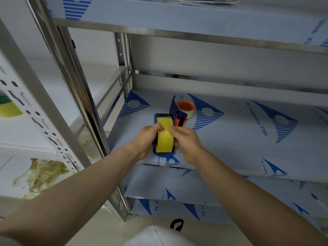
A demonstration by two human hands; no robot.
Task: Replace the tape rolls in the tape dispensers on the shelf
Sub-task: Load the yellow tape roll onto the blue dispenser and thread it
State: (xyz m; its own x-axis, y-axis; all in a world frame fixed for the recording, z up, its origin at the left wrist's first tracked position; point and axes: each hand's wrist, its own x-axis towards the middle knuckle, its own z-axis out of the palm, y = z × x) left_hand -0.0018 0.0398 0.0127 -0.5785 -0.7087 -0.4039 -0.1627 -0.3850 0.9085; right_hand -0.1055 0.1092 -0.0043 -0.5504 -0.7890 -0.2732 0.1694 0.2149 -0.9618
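A yellow tape roll (165, 134) stands on edge in a blue tape dispenser (163, 154) at the front of the middle shelf (239, 135). My left hand (146, 141) grips the roll and dispenser from the left, thumb on the roll's top. My right hand (185, 140) holds the roll from the right, fingertips pinching at its upper face. Just behind lies a second dispenser (178, 112), dark blue and orange, carrying a nearly spent roll with an orange core (186, 107).
The steel rack has a shelf above (177, 16) and shelves below (177, 185), all covered in blue-printed protective film. A steel upright (83, 96) stands left of my hands. A white rack (35, 110) at far left holds a yellow roll (9, 110) and crumpled used tape (42, 174).
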